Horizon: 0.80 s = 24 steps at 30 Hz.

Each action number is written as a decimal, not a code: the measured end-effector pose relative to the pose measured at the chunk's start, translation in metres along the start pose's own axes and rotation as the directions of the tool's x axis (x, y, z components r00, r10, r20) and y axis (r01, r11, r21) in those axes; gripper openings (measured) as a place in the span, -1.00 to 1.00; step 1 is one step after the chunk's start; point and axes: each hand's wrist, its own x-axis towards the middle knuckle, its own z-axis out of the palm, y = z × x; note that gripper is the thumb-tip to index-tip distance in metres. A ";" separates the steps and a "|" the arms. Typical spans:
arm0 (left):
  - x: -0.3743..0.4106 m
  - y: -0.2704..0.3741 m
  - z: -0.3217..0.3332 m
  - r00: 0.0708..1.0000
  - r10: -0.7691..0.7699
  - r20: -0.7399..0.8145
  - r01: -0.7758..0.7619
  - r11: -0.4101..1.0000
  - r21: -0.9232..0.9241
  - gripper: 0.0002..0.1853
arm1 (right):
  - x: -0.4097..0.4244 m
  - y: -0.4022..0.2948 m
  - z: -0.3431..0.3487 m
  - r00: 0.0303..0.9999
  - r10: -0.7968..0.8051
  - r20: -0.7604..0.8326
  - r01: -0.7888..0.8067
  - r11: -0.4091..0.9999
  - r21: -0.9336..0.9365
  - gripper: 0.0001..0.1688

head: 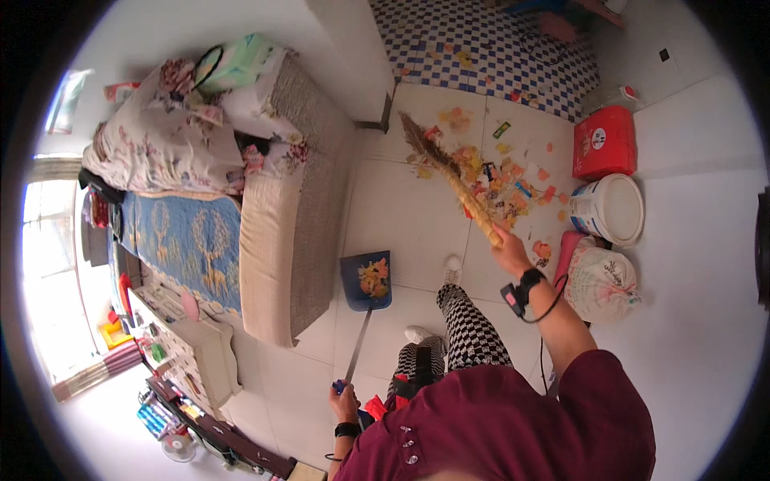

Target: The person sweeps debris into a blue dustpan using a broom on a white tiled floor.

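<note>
My right hand (pixel 511 252) grips the yellow wrapped handle of a straw broom (pixel 466 195). The broom's dark bristles reach up and left, over the left side of a scattered heap of paper scraps and litter (pixel 511 183) on the tiled floor. Down by my left side, my left hand (pixel 344 401) is closed around the top of a long-handled dustpan's grey pole. The blue dustpan (pixel 355 288) rests on the floor beside the sofa, with a small pile of orange and yellow scraps (pixel 374 278) in it.
A beige sofa (pixel 271 252) with a blue cover runs along the left. On the right stand a red container (pixel 604 142), a white lidded bucket (pixel 607 208) and a tied white sack (pixel 601 279). Blue-and-white checkered flooring (pixel 481 54) with more scraps lies beyond. A white cabinet (pixel 186 343) stands lower left.
</note>
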 end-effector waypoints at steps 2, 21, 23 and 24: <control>0.002 0.017 0.014 0.999 0.030 0.023 -0.031 0.999 0.021 -0.88 | -0.026 0.011 -0.005 1.000 -0.003 -0.031 0.005 0.999 0.047 -0.37; 0.041 0.144 0.128 0.940 0.147 0.309 -0.243 0.921 0.304 -0.87 | -0.323 0.212 0.070 0.451 0.754 0.478 -0.538 -0.199 0.819 -0.83; 0.031 0.154 0.132 0.934 0.144 0.328 -0.255 0.910 0.326 -0.87 | -0.316 0.243 0.094 0.689 0.720 0.084 -0.397 0.279 0.874 -0.79; 0.035 0.154 0.129 0.937 0.133 0.324 -0.242 0.915 0.324 -0.87 | -0.307 0.248 0.097 0.749 0.661 -0.045 -0.314 0.414 0.855 -0.76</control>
